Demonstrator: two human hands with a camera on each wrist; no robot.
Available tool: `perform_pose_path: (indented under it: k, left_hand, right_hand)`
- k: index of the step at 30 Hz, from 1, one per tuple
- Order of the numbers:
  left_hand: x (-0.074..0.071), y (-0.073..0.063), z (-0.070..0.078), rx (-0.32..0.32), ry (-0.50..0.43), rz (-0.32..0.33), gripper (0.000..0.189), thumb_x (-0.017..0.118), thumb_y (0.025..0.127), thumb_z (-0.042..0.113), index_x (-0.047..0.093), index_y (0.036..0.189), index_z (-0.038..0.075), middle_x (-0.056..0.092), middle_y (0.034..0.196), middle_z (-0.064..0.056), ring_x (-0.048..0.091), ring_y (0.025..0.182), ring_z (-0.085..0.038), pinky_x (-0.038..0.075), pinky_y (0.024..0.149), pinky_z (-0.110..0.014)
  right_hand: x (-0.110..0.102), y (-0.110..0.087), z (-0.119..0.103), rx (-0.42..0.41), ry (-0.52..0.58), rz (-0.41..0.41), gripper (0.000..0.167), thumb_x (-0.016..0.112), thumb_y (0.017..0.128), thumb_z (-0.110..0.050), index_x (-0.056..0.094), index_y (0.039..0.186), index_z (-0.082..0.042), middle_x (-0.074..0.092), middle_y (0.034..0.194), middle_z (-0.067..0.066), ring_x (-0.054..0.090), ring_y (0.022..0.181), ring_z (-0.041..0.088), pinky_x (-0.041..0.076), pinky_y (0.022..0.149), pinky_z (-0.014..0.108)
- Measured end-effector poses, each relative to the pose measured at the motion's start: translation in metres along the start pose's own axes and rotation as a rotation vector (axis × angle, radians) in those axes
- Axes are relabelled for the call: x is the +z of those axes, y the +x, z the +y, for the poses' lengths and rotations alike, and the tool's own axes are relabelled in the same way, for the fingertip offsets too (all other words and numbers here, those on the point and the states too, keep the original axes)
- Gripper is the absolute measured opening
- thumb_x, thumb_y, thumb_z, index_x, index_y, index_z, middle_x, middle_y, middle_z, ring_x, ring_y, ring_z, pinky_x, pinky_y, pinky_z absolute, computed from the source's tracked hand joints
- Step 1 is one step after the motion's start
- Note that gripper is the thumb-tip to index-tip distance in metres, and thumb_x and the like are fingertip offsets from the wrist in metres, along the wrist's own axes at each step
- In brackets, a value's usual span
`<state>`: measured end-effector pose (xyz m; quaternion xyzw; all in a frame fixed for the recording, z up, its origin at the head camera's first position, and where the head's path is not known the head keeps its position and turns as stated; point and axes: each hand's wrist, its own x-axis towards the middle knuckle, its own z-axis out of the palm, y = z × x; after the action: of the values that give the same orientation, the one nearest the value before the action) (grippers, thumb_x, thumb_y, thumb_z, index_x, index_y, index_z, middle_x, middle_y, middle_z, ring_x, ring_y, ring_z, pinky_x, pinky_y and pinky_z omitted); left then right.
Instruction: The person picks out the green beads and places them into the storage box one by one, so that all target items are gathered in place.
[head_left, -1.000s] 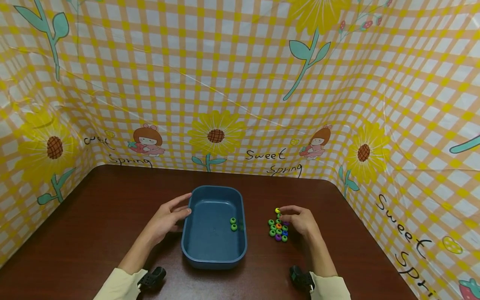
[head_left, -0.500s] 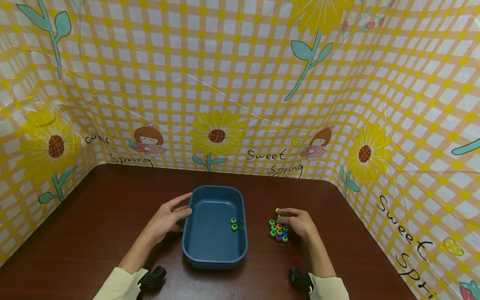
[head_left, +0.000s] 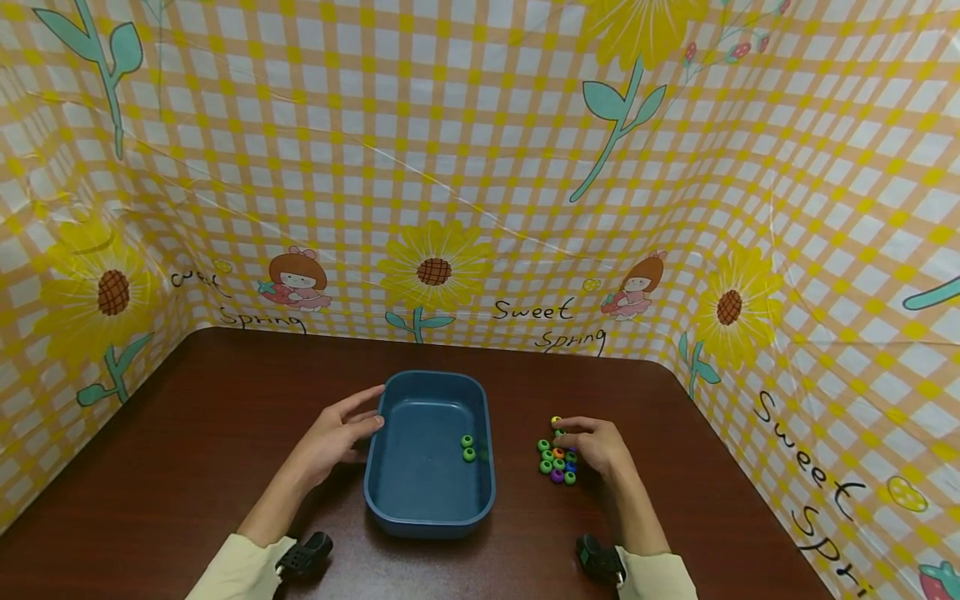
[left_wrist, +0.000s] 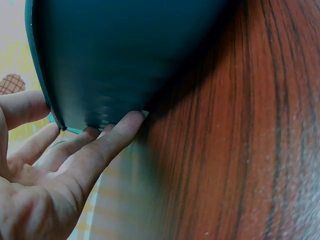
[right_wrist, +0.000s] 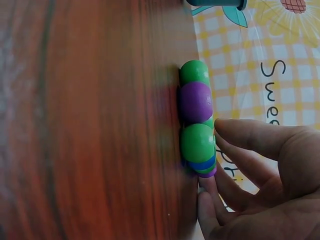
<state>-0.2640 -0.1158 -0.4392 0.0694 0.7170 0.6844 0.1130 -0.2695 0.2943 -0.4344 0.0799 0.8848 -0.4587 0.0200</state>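
A blue plastic bin (head_left: 429, 523) stands in the middle of the table, with two green beads (head_left: 468, 455) near its right wall. My left hand (head_left: 333, 437) touches the bin's left side with extended fingers, as the left wrist view also shows. To the right lies a cluster of beads, mostly green, with a yellow bead (head_left: 556, 421), an orange bead (head_left: 558, 453), a purple bead (head_left: 557, 477) and a blue bead (head_left: 572, 467). Over its far end, my right hand (head_left: 600, 443) keeps thumb and index finger apart, near a partly hidden green bead (head_left: 559, 433).
The dark wooden table (head_left: 247, 392) is enclosed at the back and sides by a checked cloth (head_left: 465, 167) with sunflowers. A black band (head_left: 303, 557) sits on the left wrist and another black band (head_left: 600, 560) on the right.
My right hand shifts slightly toward me between the first frame and the second, then stays still. The left hand, bin and beads keep their places.
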Motion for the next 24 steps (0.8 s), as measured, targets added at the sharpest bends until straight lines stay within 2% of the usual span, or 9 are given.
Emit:
perform_pose_path:
  k: [13, 20, 24]
  left_hand:
    - [-0.0006, -0.0007, -0.0002, 0.003, 0.002, -0.005, 0.057, 0.058, 0.104, 0.014, 0.039, 0.157, 0.019, 0.048, 0.152, -0.027, 0.053, 0.134, -0.044, 0.058, 0.088, -0.058]
    - [-0.0008, -0.0005, -0.0008, 0.004, -0.006, -0.008, 0.057, 0.057, 0.104, 0.014, 0.038, 0.158, 0.019, 0.048, 0.151, -0.027, 0.054, 0.134, -0.044, 0.058, 0.088, -0.057]
    - [-0.0006, 0.0002, -0.0009, 0.004, -0.012, -0.007, 0.057, 0.057, 0.104, 0.014, 0.039, 0.157, 0.019, 0.048, 0.151, -0.027, 0.055, 0.133, -0.044, 0.058, 0.088, -0.056]
  right_hand:
    - [0.0015, 0.0011, 0.0001, -0.017, -0.026, -0.016, 0.031, 0.074, 0.089, -0.014, 0.075, 0.118, -0.005, 0.061, 0.137, 0.025, 0.059, 0.117, 0.036, 0.048, 0.097, 0.05]
    - [0.0017, 0.0009, -0.0002, -0.019, -0.039, 0.007, 0.028, 0.074, 0.089, -0.016, 0.077, 0.115, -0.006, 0.064, 0.133, 0.023, 0.061, 0.109, 0.031, 0.05, 0.087, 0.039]
    - [0.0016, 0.0004, -0.0008, -0.017, -0.033, 0.022, 0.028, 0.075, 0.088, -0.016, 0.077, 0.114, -0.006, 0.065, 0.132, 0.023, 0.061, 0.11, 0.031, 0.05, 0.089, 0.04]
